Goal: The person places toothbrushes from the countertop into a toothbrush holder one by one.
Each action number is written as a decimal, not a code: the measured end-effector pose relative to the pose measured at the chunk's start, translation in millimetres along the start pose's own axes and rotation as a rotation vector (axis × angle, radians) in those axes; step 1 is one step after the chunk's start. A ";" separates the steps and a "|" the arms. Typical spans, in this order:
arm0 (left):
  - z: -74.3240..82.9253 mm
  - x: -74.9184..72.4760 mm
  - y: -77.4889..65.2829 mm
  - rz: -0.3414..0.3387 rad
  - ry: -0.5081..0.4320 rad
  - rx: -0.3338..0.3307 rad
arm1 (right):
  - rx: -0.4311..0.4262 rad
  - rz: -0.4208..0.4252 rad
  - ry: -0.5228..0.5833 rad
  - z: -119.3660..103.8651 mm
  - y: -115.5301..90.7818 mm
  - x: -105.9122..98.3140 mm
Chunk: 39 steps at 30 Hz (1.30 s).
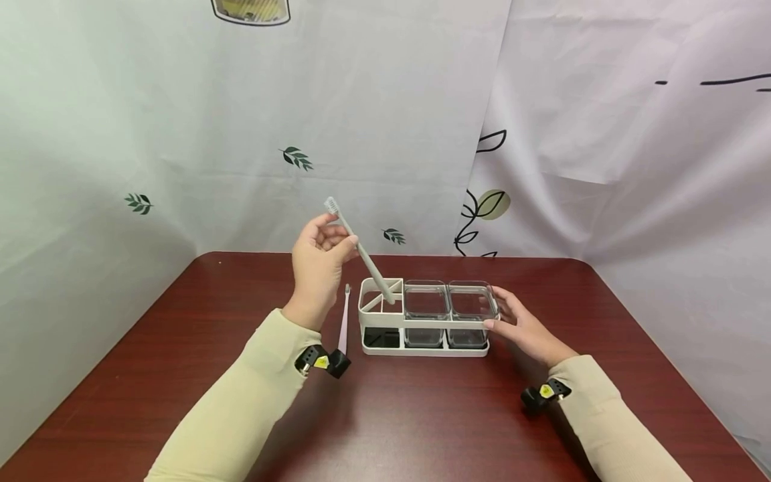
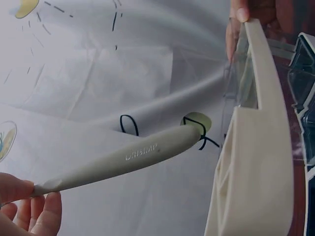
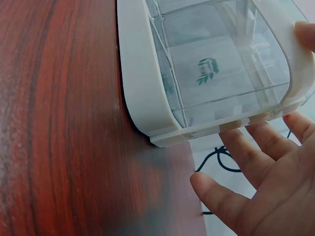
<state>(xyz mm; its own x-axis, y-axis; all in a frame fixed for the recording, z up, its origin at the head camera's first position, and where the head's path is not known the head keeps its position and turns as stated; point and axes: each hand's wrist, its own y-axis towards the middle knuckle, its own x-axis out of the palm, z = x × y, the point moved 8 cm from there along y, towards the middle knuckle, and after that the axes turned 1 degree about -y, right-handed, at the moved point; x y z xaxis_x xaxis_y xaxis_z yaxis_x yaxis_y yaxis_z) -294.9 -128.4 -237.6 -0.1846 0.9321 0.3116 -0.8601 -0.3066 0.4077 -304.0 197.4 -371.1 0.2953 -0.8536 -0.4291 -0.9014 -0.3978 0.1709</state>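
Note:
A grey toothbrush (image 1: pixel 363 258) is pinched between the thumb and fingers of my left hand (image 1: pixel 322 264), bristles up and handle slanting down to the right. In the left wrist view the tip of its handle (image 2: pixel 162 147) appears just above the divided section of a white toothbrush holder (image 1: pixel 442 324). The holder stands on the table with two clear cups (image 1: pixel 426 301) in its other openings. My right hand (image 1: pixel 521 328) grips the holder's right end, thumb on the front of the upper rim and fingers against the side.
Left of the holder a pink toothbrush (image 1: pixel 344 328) lies on the dark red table (image 1: pixel 421 415), partly behind the left wrist camera. White cloth (image 1: pixel 373 120) printed with leaves hangs behind the table and along its sides.

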 end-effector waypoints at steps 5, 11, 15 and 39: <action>1.1 6.6 -7.0 -0.028 0.070 0.097 | -0.005 -0.003 0.005 0.2 -0.3 -0.5; -1.2 14.2 -15.0 -0.067 0.167 0.174 | 0.001 0.001 0.009 1.2 0.6 -0.4; -5.2 18.5 -19.7 -0.096 0.214 0.184 | 0.002 0.001 0.008 0.9 0.6 -0.2; -38.1 30.9 -33.8 -0.190 0.335 0.112 | 0.008 -0.009 0.029 2.6 1.3 -0.6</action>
<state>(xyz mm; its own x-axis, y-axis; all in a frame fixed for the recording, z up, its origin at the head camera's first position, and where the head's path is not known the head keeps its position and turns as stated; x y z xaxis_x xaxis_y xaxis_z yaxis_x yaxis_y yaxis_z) -289.6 -81.9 -274.4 -0.1875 0.9799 -0.0680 -0.8400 -0.1241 0.5282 -306.2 198.2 -372.9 0.3123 -0.8595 -0.4045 -0.9011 -0.4029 0.1604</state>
